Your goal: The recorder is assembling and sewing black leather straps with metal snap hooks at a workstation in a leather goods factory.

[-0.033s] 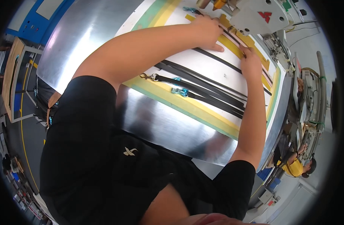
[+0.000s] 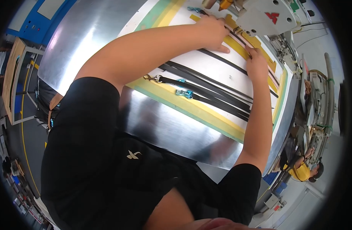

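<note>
A narrow black strap [image 2: 235, 35] lies along a yellow slotted jig [image 2: 236, 45] below the machine head. My left hand [image 2: 213, 32] holds it down near its far left end; the fingers curl over it and the thumb sticks out sideways. A blue metal clip [image 2: 194, 9] shows beyond that hand. Farther right, my right hand [image 2: 256, 63] has its fingertips closed on the same strap, partly hiding it. Nearer to me several black straps [image 2: 210, 81] lie side by side on the white board [image 2: 225, 71], with a silver clip [image 2: 158, 78] and a blue clip [image 2: 184, 94] at their ends.
The white-grey machine head [image 2: 262, 17] hangs just past my hands, with metal parts beside it. Green and yellow tape [image 2: 206, 115] borders the board on a shiny metal table [image 2: 164, 126]. A person in yellow [image 2: 300, 170] is at the far right; a blue cabinet [image 2: 32, 23] stands far left.
</note>
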The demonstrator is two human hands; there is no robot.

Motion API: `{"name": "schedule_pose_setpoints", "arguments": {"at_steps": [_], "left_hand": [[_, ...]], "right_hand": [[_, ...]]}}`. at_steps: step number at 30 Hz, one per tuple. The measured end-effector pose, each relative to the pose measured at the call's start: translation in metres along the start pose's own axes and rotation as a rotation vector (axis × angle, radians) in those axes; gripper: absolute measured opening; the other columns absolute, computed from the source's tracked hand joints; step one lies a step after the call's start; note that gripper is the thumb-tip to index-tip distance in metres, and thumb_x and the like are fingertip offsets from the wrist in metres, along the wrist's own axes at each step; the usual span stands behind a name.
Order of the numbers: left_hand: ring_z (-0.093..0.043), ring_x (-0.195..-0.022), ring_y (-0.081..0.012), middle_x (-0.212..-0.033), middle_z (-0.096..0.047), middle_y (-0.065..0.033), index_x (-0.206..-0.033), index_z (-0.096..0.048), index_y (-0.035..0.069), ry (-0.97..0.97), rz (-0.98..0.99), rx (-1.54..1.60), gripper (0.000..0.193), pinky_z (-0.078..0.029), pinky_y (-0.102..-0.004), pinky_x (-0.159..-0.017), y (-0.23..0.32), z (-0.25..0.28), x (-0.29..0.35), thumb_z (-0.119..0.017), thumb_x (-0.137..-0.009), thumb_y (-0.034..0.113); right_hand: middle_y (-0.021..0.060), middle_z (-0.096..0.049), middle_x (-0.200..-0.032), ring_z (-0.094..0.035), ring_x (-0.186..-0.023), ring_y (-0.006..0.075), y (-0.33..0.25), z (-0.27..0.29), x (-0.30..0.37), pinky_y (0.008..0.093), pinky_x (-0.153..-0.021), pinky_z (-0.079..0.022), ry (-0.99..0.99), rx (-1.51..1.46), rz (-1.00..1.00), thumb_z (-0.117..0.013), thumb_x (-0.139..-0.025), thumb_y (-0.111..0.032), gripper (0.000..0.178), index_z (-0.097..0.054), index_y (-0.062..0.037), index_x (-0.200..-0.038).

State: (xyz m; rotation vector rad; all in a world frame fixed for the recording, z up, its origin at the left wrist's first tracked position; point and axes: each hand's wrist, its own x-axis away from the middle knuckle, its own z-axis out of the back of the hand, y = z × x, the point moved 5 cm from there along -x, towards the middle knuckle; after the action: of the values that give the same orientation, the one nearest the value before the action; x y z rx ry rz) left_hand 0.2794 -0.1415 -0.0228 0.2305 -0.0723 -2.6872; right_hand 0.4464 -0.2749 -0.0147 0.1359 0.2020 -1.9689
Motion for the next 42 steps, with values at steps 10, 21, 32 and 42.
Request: {"name": "schedule_pose_setpoints", "arguments": {"at_steps": [10, 21, 32, 42], "left_hand": [[-0.059, -0.128, -0.0359, -0.137, -0.06, -0.0168, -0.138, -0.067, 0.017, -0.059, -0.022, -0.021, 0.075, -0.048, -0.0513, -0.105, 0.015, -0.001, -0.01, -0.065, -0.088, 0.072], [-0.054, -0.134, -0.0358, -0.141, -0.059, -0.0166, -0.141, -0.065, 0.015, -0.081, 0.026, 0.018, 0.077, -0.045, -0.0525, -0.108, 0.029, 0.003, -0.01, -0.064, -0.089, 0.072], [-0.053, -0.135, -0.035, -0.142, -0.058, -0.0159, -0.139, -0.066, 0.015, -0.056, 0.051, 0.026, 0.077, -0.045, -0.0536, -0.107, 0.048, 0.006, -0.011, -0.065, -0.088, 0.072], [-0.052, -0.136, -0.032, -0.145, -0.056, -0.0149, -0.142, -0.064, 0.015, -0.087, 0.022, 0.068, 0.073, -0.042, -0.0584, -0.106, 0.066, 0.015, -0.006, -0.064, -0.092, 0.067]], "right_hand": [[0.0108, -0.067, -0.128, -0.067, -0.112, 0.0346, -0.014, -0.001, -0.005, 0.045, -0.097, -0.054, -0.013, 0.083, 0.067, -0.054, -0.09, -0.004, 0.049, -0.069, -0.0162, -0.135], [0.0096, -0.066, -0.132, -0.066, -0.115, 0.0354, 0.012, 0.007, 0.008, 0.0449, -0.099, -0.053, 0.0, 0.012, 0.044, -0.054, -0.09, -0.004, 0.049, -0.069, -0.0171, -0.135], [0.0108, -0.065, -0.136, -0.065, -0.116, 0.0364, 0.01, 0.011, 0.005, 0.0451, -0.099, -0.052, -0.023, -0.004, 0.069, -0.054, -0.09, -0.003, 0.05, -0.069, -0.0167, -0.136], [0.0113, -0.066, -0.133, -0.065, -0.116, 0.037, 0.064, 0.013, 0.022, 0.0461, -0.099, -0.052, -0.017, 0.02, 0.057, -0.051, -0.089, -0.001, 0.051, -0.069, -0.0157, -0.134]]}}
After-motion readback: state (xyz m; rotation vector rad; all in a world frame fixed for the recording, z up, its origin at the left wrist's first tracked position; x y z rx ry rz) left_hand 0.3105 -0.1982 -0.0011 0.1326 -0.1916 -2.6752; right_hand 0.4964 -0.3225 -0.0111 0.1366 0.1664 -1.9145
